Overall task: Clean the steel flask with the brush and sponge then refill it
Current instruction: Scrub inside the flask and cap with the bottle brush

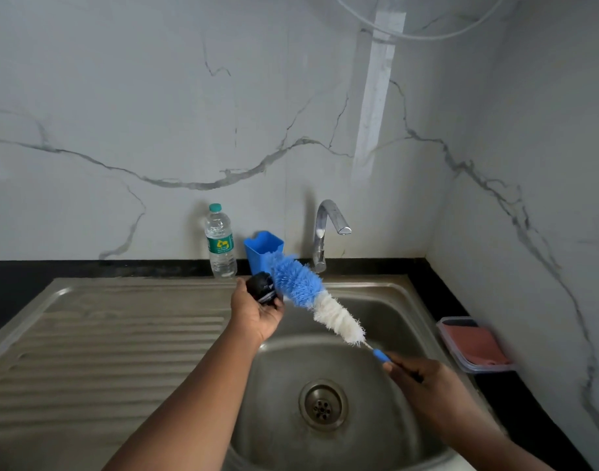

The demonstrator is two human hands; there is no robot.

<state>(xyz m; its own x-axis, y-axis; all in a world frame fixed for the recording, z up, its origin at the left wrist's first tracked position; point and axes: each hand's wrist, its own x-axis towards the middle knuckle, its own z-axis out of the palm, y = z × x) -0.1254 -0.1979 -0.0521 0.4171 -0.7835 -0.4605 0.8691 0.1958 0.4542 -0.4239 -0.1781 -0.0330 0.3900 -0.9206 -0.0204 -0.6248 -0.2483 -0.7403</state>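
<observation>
My left hand (pixel 257 312) holds a small black flask cap (pixel 262 287) above the sink's left rim. My right hand (pixel 423 377) grips the blue handle of a long bottle brush (pixel 311 297) over the basin. The brush has blue bristles at its tip and white bristles lower down, and the blue tip touches the cap. The steel flask body is not in view. A reddish sponge (pixel 474 345) lies in a clear tray at the right.
The steel sink (pixel 386 300) has a drain (pixel 323 404) and a ribbed drainboard (pixel 104 345) on the left. A tap (pixel 327 229), a blue cup (pixel 262 248) and a plastic water bottle (pixel 219 243) stand at the marble wall. The clear tray (pixel 461 363) sits on black counter.
</observation>
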